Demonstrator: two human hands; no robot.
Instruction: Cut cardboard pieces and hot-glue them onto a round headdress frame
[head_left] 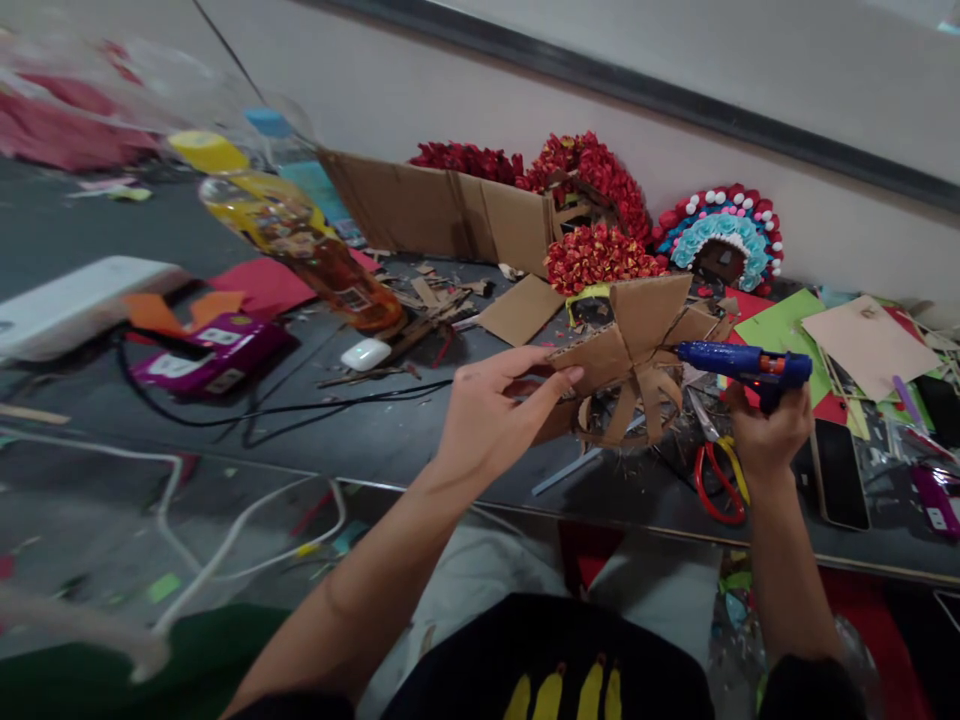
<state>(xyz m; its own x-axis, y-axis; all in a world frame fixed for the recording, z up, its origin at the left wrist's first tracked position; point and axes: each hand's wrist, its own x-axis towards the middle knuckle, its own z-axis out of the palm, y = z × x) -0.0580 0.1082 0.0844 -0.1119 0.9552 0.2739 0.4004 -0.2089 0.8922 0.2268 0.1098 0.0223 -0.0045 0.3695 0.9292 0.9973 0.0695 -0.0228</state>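
My left hand (499,400) pinches the left end of a brown cardboard frame (604,355), thumb in front and fingers behind. Curved cardboard strips hang in a cage shape under the frame, and a wider flap stands up from its top. In my right hand (772,430) is a blue hot glue gun (739,362), gripped by its handle. Its nozzle points left and meets or nearly meets the frame's right part; I cannot tell whether they touch. Red and yellow scissors (716,475) lie on the table just below the glue gun.
A tilted-looking drink bottle (292,235), a purple power strip (214,355) and a white earphone case (365,354) stand left. Behind are red flower-covered pieces (589,180) and a blue-red arch (720,235). Coloured paper (784,335) and a phone (840,475) lie right.
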